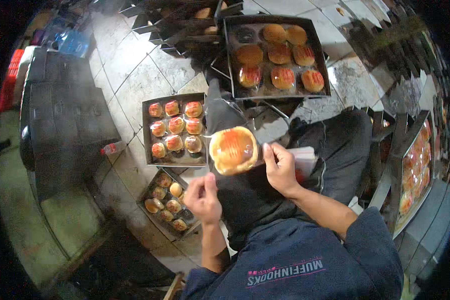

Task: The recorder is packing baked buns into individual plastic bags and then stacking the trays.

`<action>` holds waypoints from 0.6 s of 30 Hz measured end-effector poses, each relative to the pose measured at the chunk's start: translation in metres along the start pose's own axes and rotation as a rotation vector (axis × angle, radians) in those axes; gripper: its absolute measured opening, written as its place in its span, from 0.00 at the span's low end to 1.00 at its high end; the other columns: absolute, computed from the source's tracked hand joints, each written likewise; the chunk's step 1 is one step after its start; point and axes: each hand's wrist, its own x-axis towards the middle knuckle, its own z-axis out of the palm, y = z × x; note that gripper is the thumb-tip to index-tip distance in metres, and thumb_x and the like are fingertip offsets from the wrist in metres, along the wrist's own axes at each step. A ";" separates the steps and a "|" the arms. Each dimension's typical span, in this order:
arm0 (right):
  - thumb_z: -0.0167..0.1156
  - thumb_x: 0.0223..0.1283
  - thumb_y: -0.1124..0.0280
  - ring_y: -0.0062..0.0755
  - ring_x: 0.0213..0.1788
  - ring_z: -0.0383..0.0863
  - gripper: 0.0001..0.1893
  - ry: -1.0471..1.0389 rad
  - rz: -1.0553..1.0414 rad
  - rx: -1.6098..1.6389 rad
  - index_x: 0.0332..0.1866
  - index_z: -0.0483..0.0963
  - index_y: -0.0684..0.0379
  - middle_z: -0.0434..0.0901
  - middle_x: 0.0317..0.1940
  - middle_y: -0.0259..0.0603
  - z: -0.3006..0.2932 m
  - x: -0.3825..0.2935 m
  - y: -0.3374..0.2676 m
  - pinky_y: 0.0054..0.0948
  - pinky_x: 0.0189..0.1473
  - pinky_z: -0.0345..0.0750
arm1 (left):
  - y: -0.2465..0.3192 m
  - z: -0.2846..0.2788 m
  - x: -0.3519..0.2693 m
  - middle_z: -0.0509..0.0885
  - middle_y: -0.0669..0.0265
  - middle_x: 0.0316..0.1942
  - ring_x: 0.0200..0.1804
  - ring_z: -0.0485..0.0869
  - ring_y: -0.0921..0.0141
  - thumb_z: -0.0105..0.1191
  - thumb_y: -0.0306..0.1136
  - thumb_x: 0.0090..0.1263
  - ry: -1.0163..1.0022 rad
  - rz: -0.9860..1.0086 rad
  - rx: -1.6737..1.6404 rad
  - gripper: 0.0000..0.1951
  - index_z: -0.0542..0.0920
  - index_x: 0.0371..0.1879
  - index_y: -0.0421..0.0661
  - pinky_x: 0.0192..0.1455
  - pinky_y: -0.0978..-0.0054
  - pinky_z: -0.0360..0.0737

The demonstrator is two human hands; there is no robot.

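A round golden bun (233, 150) with red stripes on top hangs over my lap inside a clear plastic bag. The thumb and fingers of my right hand (281, 168) pinch the bag's right side. At its lower left corner, my left hand (204, 198) has thumb and fingers closed together, seemingly on the film; the thin plastic is hard to make out there. A stack of clear plastic sleeves (303, 156) rests on my right thigh, just behind the right hand. Left of the bun, a black tray (145, 131) carries wrapped, red-marked buns in rows.
Another black tray (277, 94) of buns stands raised ahead of me. A lower tray (153, 221) with several buns lies on the tiled floor (135, 71) at left. More trays (396, 183) stand at my right. A small bottle (114, 148) lies near a dark bench (67, 123).
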 end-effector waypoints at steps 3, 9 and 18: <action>0.59 0.68 0.67 0.30 0.19 0.69 0.18 -0.384 0.250 -0.171 0.21 0.75 0.66 0.74 0.16 0.47 -0.021 -0.009 0.032 0.34 0.26 0.67 | -0.009 -0.004 -0.028 0.80 0.69 0.21 0.23 0.76 0.80 0.60 0.25 0.69 0.133 0.200 0.064 0.06 0.82 0.29 0.37 0.25 0.83 0.70; 0.73 0.53 0.69 0.29 0.33 0.82 0.14 -0.343 -0.453 -0.043 0.45 0.84 0.58 0.86 0.34 0.40 -0.035 0.044 -0.073 0.30 0.38 0.77 | 0.043 -0.009 0.023 0.81 0.70 0.20 0.19 0.74 0.83 0.59 0.28 0.72 0.115 -0.087 -0.135 0.10 0.80 0.26 0.38 0.20 0.86 0.64; 0.73 0.56 0.60 0.31 0.50 0.81 0.29 -0.514 0.334 0.281 0.59 0.73 0.65 0.82 0.50 0.47 0.000 0.140 0.001 0.33 0.57 0.77 | 0.014 -0.013 0.072 0.74 0.74 0.24 0.24 0.64 0.84 0.50 0.27 0.75 0.152 -0.132 -0.509 0.06 0.79 0.40 0.38 0.26 0.85 0.60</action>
